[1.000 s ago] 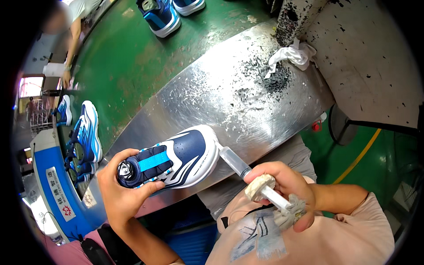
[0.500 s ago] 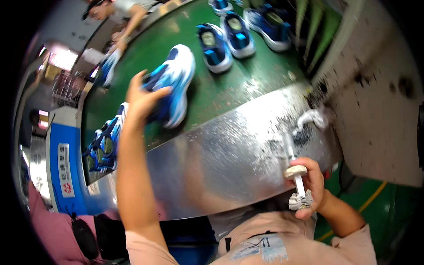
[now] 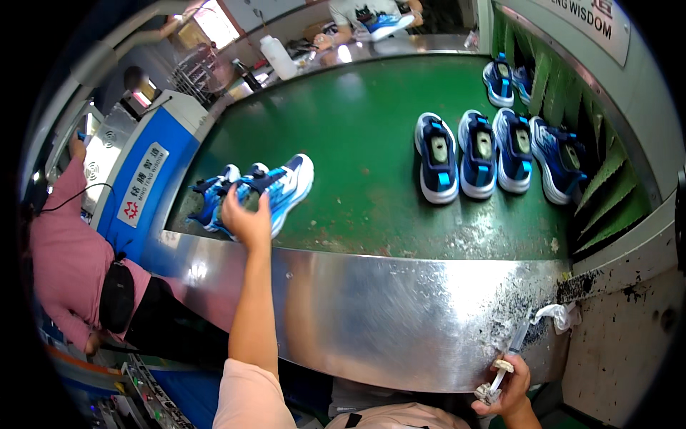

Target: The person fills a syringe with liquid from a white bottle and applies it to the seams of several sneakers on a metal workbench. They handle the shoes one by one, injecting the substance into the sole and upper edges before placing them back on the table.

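Note:
My left hand reaches to the left end of the green belt, its thumb and fingers closed at the collar of a blue-and-white sneaker. That sneaker lies with its white sole edge toward the right. Beside it, further left, are more sneakers of the same kind, partly hidden by the hand. My right hand, low at the right, is wrapped round a clear syringe with whitish wrapping on its flange and plunger end. The syringe's tip points up toward a crumpled white cloth on the metal ledge.
Several sneakers stand in a row on the green belt, with others behind, near green strip curtains. A metal ledge edges the belt. Across it, a co-worker handles a shoe by a white bottle. Another person in pink stands left.
My left hand has moved from a sneaker over the belt to the sneakers at the left. The right-hand row has one more sneaker at its left end. My right hand keeps the syringe.

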### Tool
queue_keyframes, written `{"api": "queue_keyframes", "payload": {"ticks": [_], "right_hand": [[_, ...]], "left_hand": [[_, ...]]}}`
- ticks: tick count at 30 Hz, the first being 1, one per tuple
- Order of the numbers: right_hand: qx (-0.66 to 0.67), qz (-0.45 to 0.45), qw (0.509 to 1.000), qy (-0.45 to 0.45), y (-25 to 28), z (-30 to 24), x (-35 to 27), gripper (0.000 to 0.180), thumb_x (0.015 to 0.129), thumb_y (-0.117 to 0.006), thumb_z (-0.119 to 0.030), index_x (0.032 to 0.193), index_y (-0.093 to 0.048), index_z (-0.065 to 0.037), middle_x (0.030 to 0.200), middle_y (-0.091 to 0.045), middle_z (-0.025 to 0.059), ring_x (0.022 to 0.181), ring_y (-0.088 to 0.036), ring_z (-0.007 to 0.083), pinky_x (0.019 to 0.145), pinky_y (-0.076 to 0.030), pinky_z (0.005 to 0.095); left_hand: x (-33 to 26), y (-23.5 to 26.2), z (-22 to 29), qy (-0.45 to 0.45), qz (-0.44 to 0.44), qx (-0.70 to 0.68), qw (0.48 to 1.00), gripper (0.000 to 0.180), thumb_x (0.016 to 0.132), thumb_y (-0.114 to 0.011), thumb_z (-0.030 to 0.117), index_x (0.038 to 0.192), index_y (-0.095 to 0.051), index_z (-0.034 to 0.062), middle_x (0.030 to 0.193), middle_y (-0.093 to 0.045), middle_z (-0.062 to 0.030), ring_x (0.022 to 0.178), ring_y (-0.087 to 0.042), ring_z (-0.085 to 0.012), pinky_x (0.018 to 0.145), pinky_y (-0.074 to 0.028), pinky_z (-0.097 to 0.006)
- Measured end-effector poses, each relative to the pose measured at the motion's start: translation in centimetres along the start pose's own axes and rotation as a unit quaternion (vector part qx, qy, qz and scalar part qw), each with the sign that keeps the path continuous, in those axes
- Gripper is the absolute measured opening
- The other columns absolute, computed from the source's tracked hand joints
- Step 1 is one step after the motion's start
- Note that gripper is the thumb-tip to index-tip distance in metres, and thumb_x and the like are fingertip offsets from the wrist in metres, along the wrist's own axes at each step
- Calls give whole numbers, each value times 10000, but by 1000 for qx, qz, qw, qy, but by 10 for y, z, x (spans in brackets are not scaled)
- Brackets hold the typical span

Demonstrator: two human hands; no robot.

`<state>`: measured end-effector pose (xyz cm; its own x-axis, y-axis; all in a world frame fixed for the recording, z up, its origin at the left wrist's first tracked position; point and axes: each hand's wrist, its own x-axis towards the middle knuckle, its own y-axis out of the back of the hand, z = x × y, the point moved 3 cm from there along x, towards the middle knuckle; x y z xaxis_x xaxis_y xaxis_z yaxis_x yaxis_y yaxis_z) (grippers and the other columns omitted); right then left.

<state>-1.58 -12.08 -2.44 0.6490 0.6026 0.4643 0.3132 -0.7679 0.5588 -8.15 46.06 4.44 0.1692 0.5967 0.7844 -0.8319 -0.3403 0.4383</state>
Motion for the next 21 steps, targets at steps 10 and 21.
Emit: {"api": "queue_keyframes", "payload": {"ticks": [10,21], "right_hand": [[66,-22,997,14,-5,4,16,693,754,-720,-161,1333,-383,17,1031,-549,84,767,-540,159,693,-485,291],[79,-80,992,-59,3,-17,40,666,810,-625,-69,1388,-304,14,1272,-477,175,1116,-483,272,877,-450,354]], "left_hand": [[27,47,19,112,-221,29,968,436,659,-788,280,1029,-616,124,874,-677,-132,803,-644,-287,730,-494,-394],[-135,180,93,212,-154,-70,963,421,638,-813,305,879,-552,79,871,-584,-93,736,-587,-261,669,-481,-399]]}}
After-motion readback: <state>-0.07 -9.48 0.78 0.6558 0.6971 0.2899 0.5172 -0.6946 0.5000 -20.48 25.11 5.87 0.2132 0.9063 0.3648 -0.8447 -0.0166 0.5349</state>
